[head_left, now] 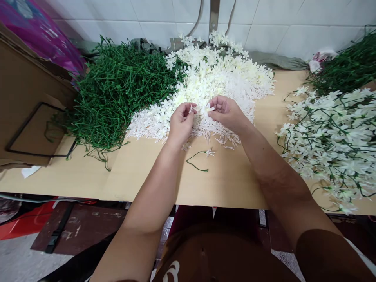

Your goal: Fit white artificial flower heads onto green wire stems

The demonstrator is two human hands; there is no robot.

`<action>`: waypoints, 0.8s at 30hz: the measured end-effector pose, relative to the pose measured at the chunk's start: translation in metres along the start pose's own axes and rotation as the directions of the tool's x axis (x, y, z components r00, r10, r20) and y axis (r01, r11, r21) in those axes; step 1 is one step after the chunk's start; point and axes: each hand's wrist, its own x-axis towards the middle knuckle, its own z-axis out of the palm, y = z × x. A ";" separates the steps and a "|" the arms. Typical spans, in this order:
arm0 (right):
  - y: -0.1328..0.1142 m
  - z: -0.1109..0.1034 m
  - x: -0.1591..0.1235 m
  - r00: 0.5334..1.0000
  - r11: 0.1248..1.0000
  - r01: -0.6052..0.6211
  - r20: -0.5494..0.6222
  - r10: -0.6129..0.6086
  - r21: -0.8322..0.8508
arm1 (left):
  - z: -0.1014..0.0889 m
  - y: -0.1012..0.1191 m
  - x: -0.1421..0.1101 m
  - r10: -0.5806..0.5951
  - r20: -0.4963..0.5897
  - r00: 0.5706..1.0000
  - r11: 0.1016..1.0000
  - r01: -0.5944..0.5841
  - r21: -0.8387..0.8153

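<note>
My left hand [182,122] is closed, with thin white stamen pieces [191,108] pinched in its fingers. Across from it, my right hand [226,112] pinches a white artificial flower [209,108] between thumb and fingers. Both hands are over the front of a heap of white flower heads [202,78], with loose white stamens [147,121] spread along its near edge. Closer to me on the table lies a green stem [194,160] with white pieces at its tip. A single flower head [186,146] rests beside my left wrist.
A large pile of green plastic stems [117,90] is on the left, near a cardboard box [26,94] and a black wire frame [17,133]. Stemmed white flowers [337,137] are piled on the right, with more green stems [349,66] behind. A tiled wall [279,27] stands at the back.
</note>
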 end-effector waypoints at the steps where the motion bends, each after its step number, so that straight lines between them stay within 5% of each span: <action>1: -0.001 0.000 0.000 1.000 1.000 -0.002 0.009 0.002 -0.001 | -0.001 0.001 0.000 0.046 -0.021 0.999 0.998 -0.045 0.035; 4: -0.002 0.002 -0.001 1.000 1.000 0.001 0.028 -0.001 0.003 | -0.001 0.004 -0.002 0.138 0.014 0.990 0.989 -0.138 0.057; 8: 0.001 0.005 0.001 0.999 0.999 0.037 0.024 -0.037 0.003 | 0.002 0.006 -0.003 0.038 0.084 0.996 0.999 -0.034 -0.037; 12: 0.008 0.008 0.000 0.997 0.989 0.080 0.009 -0.080 -0.125 | 0.001 0.000 0.002 0.024 -0.018 1.000 0.999 -0.024 -0.029; 14: 0.011 0.011 -0.001 0.990 0.930 0.139 0.033 -0.136 -0.339 | -0.002 -0.003 0.005 0.041 -0.084 0.996 0.999 -0.042 -0.012; 17: 0.014 0.017 -0.005 0.973 0.702 0.231 0.169 -0.158 -0.673 | -0.006 -0.006 0.008 0.054 -0.120 0.991 0.999 -0.054 0.005; 20: 0.015 0.020 -0.006 0.965 0.515 0.259 0.242 -0.102 -0.817 | -0.006 -0.008 0.008 0.052 -0.095 0.994 0.999 -0.052 0.009; 24: 0.017 0.017 -0.004 0.972 0.556 0.235 0.185 -0.145 -0.797 | -0.005 -0.007 0.007 0.044 -0.074 0.996 0.999 -0.044 0.006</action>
